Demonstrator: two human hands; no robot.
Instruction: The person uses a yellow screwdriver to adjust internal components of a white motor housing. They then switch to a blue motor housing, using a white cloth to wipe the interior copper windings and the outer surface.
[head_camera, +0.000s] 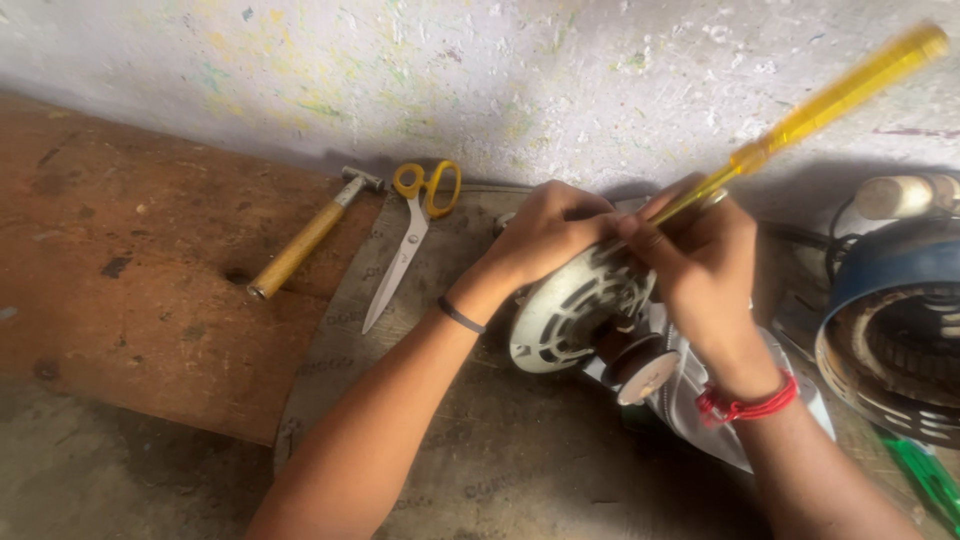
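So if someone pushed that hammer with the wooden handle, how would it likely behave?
The hammer lies flat on the board, so it would probably slide or pivot, not tip. Its round handle might roll a little, but the metal head likely stops that. It looks stiff and head-heavy.

Both forearms reach forward, left hand (540, 235) curled knuckles-up, right hand (700, 265) fisted beside it, fingertips meeting.

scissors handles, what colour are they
Yellow; the scissors lie beside the hammer in the head view.
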